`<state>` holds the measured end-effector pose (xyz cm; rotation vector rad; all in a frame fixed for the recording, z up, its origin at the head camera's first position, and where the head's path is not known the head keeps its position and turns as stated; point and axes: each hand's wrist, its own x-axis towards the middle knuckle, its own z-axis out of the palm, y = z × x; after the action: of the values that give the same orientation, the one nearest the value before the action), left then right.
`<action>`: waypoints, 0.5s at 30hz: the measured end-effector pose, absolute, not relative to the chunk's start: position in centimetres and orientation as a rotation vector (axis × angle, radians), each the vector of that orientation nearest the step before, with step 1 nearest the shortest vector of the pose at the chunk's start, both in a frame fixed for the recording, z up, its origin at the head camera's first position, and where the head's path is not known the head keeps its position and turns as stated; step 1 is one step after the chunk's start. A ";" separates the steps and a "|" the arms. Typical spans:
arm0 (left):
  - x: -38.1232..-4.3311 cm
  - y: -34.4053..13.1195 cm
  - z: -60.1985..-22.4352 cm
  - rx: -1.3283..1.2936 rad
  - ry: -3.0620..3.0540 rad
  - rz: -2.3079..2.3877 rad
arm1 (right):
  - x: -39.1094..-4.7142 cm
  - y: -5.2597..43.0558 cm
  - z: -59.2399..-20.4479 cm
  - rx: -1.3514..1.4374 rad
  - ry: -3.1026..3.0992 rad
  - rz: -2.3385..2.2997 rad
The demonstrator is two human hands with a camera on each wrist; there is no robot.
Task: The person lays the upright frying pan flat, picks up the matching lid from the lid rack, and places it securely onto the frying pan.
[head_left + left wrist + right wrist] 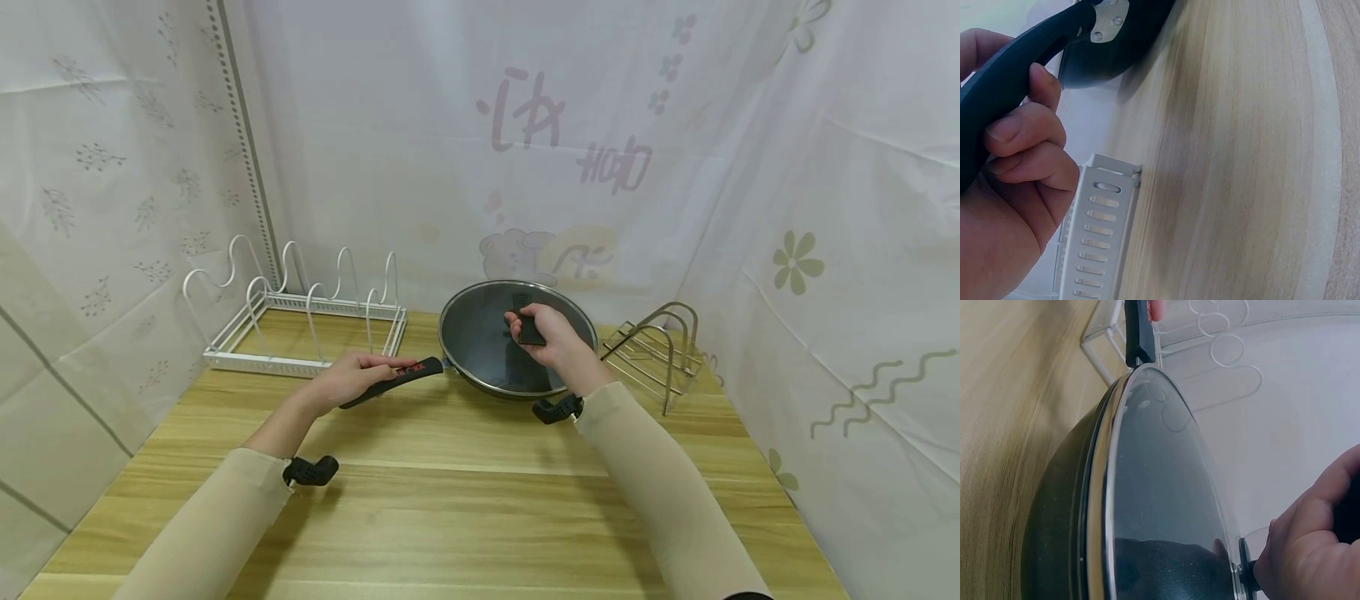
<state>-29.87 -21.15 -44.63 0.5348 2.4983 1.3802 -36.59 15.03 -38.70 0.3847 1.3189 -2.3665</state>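
Note:
A dark wok (1057, 506) with a glass lid (480, 333) over it is at the back middle of the wooden table. My left hand (347, 380) grips the wok's long black handle (1029, 50), its fingers curled around it in the left wrist view. With my right hand (557, 337) I hold the black lid handle (531, 332). The lid's metal rim runs close along the wok's rim, and a thin tan band shows between them in the right wrist view. The wok's inside shows only dimly through the glass.
A white metal rack (262, 363) with wavy upright loops stands at the back left, just beyond my left hand. Right of the wok is a small metal wire rack (667, 367) with arched bars. Printed curtains (420, 167) enclose the table (450, 517) at the back and sides.

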 end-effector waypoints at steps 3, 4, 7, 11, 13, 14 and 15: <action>-29.9 -21.1 -44.7 0.534 2.499 1.379 | -36.6 15.1 -38.8 0.385 1.324 -2.364; -29.9 -21.1 -44.7 0.532 2.499 1.380 | -36.6 15.1 -38.8 0.383 1.325 -2.365; -29.9 -21.1 -44.7 0.523 2.503 1.376 | -36.6 15.2 -38.9 0.377 1.330 -2.364; -29.9 -21.1 -44.6 0.506 2.500 1.374 | -36.6 15.3 -39.0 0.367 1.357 -2.353; -29.9 -21.1 -44.6 0.502 2.499 1.374 | -36.6 15.3 -39.1 0.358 1.375 -2.344; -29.9 -21.1 -44.6 0.501 2.499 1.373 | -36.6 15.4 -39.1 0.352 1.382 -2.339; -29.9 -21.1 -44.6 0.500 2.499 1.372 | -36.6 15.4 -39.1 0.346 1.388 -2.335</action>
<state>-29.90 -21.10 -44.61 0.5000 2.4989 1.3718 -36.64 15.38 -39.13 0.3456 1.3879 -2.3349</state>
